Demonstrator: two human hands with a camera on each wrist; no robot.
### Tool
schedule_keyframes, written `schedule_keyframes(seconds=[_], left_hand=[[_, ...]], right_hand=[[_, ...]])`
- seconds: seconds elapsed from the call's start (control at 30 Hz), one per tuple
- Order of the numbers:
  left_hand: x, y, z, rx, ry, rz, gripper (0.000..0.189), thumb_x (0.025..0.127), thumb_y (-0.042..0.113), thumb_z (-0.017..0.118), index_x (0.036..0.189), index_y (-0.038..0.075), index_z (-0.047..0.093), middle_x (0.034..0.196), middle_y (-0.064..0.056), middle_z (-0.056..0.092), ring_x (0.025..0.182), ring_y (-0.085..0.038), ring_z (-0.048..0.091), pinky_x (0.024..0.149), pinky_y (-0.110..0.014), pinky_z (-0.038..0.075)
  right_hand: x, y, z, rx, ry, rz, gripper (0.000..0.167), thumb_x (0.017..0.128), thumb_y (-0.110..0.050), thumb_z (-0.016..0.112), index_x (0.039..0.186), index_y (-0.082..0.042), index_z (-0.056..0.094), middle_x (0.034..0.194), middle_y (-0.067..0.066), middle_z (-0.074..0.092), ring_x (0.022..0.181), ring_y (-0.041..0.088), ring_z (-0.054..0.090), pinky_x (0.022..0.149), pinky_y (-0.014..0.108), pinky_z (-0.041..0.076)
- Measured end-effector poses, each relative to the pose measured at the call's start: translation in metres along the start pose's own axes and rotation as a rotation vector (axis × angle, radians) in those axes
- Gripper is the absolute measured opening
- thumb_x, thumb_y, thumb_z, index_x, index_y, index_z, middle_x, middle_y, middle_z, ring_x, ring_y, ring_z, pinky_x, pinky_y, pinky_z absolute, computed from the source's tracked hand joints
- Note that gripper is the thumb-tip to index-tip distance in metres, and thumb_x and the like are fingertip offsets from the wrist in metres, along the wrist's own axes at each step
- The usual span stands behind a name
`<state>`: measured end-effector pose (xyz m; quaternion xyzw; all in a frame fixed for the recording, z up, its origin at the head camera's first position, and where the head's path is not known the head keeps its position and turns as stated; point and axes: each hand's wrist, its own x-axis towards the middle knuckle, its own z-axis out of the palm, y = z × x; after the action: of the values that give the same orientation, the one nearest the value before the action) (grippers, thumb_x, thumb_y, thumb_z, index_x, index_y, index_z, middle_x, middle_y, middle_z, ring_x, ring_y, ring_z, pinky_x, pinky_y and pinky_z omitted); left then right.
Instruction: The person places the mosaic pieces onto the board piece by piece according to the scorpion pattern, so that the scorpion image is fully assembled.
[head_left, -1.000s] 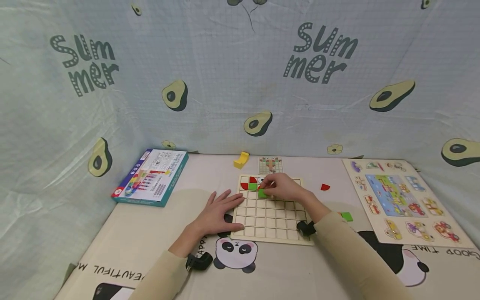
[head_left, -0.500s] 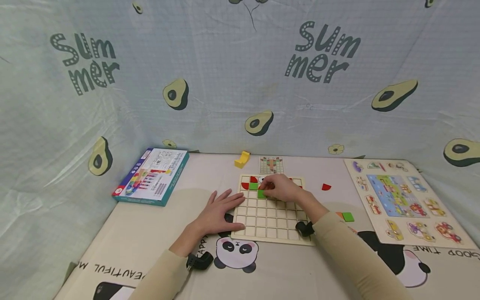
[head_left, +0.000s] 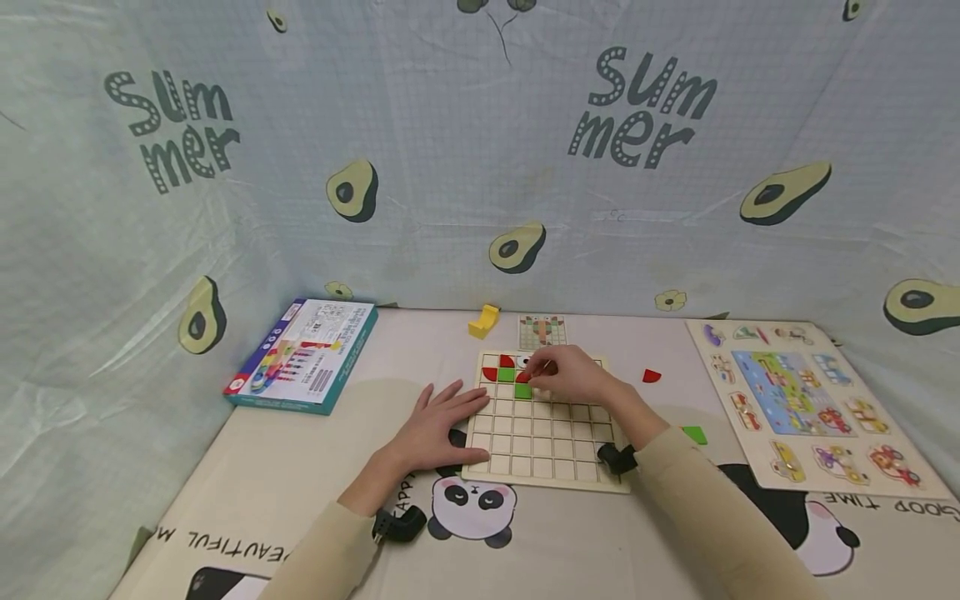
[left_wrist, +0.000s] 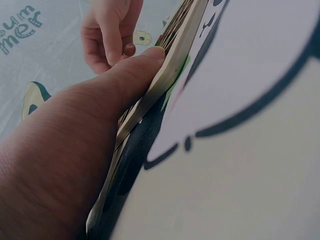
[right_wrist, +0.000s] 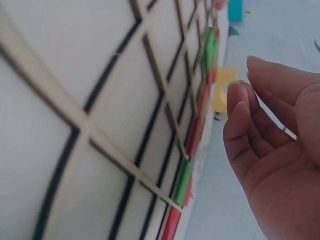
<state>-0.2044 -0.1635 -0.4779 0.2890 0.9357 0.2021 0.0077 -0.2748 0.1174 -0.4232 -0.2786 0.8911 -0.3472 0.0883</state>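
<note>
- I see the left hand (head_left: 441, 427) spread wide, resting on the left edge of the wooden grid board (head_left: 517, 450).
- My right hand (head_left: 567, 375) view shows bent fingers, thumb apart, holding nothing, over the board's far side.
- Just beside its fingertips, a red piece (head_left: 522, 377) sits in the grid, a green tile (head_left: 522, 391) nearer.
- Beyond the board I get a pattern card (head_left: 542, 332), yellow block (head_left: 483, 322) to its left.

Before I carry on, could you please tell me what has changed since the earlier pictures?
The right hand has shifted slightly away and rightward, uncovering more of the lower green tile and the red tile beyond it; no tile shows in its grasp. The left hand stays on the edge of the grid board; the yellow block hasn't moved.
</note>
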Motion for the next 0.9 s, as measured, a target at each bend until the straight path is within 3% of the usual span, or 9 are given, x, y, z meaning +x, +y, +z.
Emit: schedule_keyframes(seconds=[0.37,0.63,0.9], left_hand=[[0.001,0.0,0.001,0.002,0.005,0.012,0.087,0.084,0.065,0.07,0.154,0.02,0.045,0.16,0.004,0.038,0.152,-0.029,0.017,0.117,-0.062,0.002],[0.0,0.001,0.0,-0.012,0.001,-0.003,0.088,0.084,0.066,0.069,0.155,0.021,0.044,0.16,0.004,0.037,0.153,-0.028,0.016,0.118,-0.06,0.001],[0.0,0.0,-0.001,-0.012,0.0,-0.002,0.088,0.083,0.067,0.069,0.155,0.021,0.044,0.16,0.005,0.037,0.152,-0.028,0.016,0.118,-0.061,0.001]], right_hand=[[-0.031,0.008,-0.025,0.062,0.087,-0.005,0.019,0.093,-0.012,0.074,0.108,-0.001,0.07,0.094,0.002,0.065,0.085,0.02,0.058,0.079,0.036,0.051],[-0.069,0.031,-0.04,0.085,0.114,0.043,0.021,0.094,-0.014,0.073,0.11,-0.001,0.069,0.095,0.002,0.065,0.086,0.021,0.058,0.077,0.032,0.051],[-0.106,0.046,-0.055,0.039,0.124,0.068,0.022,0.094,-0.014,0.074,0.111,-0.001,0.069,0.094,0.001,0.064,0.087,0.022,0.058,0.075,0.026,0.052]])
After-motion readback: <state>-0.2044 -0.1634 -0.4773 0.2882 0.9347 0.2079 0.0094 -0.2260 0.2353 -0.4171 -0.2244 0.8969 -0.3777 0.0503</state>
